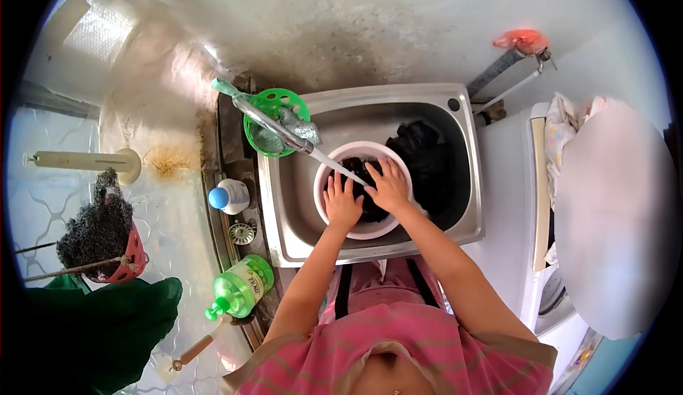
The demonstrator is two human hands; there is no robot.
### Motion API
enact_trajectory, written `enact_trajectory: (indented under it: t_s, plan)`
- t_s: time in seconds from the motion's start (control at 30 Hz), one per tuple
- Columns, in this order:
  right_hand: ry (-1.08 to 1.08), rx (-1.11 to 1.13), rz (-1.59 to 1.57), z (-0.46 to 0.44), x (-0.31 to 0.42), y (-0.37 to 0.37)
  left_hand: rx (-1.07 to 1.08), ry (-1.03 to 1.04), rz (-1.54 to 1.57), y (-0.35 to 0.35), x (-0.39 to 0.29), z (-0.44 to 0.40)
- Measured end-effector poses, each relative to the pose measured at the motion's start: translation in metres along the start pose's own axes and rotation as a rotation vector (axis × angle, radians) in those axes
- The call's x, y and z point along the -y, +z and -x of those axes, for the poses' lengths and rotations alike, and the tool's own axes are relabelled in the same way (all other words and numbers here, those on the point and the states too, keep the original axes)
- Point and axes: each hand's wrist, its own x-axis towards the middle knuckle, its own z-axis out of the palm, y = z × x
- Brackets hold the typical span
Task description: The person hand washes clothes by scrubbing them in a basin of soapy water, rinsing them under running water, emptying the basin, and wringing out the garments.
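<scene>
A pale pink basin (321, 214) stands in a stainless steel sink (290, 210), with dark wet cloth (371, 211) inside it. Over the basin's left side, my left hand (343, 203) presses down on the cloth, fingers spread. My right hand (388, 187) lies on the same cloth at the right side, fingers also stretched apart. From the chrome faucet (274, 126) a stream of water falls between my hands. Another black cloth heap (427, 160) lies in the sink to the right of the basin. What is under my palms is hidden.
A green basket (257, 139) sits at the sink's back left corner. Along the left ledge are a blue-capped white bottle (231, 196), a sink strainer (242, 233) and a green pump bottle (243, 286). On the right stands a white washing machine (505, 203).
</scene>
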Motion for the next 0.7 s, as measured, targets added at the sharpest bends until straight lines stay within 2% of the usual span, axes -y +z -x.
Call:
enact_trajectory:
  t_s: [0.1,0.2,0.23,0.27,0.33,0.37,0.4,0.43,0.47,0.5,0.53,0.6,0.67,0.7]
  plan:
    - [0.124,0.031,0.001,0.005,-0.011,0.062,0.082,-0.086,-0.182,0.059,0.012,-0.011]
    - [0.173,0.001,0.05,-0.006,-0.007,0.076,0.123,-0.17,-0.324,0.076,0.005,-0.021]
    - [0.188,0.022,0.046,-0.013,-0.009,0.078,0.255,-0.194,-0.368,0.075,0.005,-0.029]
    - [0.194,0.04,0.041,-0.018,-0.012,0.086,0.286,-0.175,-0.368,0.074,0.008,-0.036]
    - [0.186,-0.018,0.049,-0.031,-0.016,0.096,0.242,-0.082,-0.563,0.087,0.015,-0.044]
    - [0.208,0.069,0.122,-0.036,-0.014,0.091,0.249,-0.09,-0.559,0.09,0.017,-0.051]
    - [0.203,0.078,0.122,-0.045,-0.019,0.101,0.249,-0.2,-0.349,0.094,0.018,-0.059]
    - [0.309,0.11,0.022,-0.053,-0.026,0.115,0.247,-0.308,-0.139,0.091,0.016,-0.066]
    - [0.417,0.143,-0.078,-0.057,-0.031,0.127,0.257,-0.317,-0.137,0.09,0.014,-0.071]
    - [0.356,-0.036,-0.093,-0.052,-0.034,0.138,0.283,-0.329,-0.165,0.088,0.011,-0.075]
    - [0.356,-0.026,-0.094,-0.049,-0.034,0.138,0.292,-0.389,-0.119,0.079,0.005,-0.077]
    - [0.101,-0.126,0.052,-0.047,-0.032,0.128,0.299,-0.456,-0.073,0.078,0.002,-0.081]
    - [0.087,-0.11,0.099,-0.052,-0.035,0.13,-0.121,-0.363,-0.196,0.096,0.009,-0.076]
    - [0.074,-0.096,0.151,-0.051,-0.034,0.127,-0.054,-0.366,-0.202,0.098,0.01,-0.073]
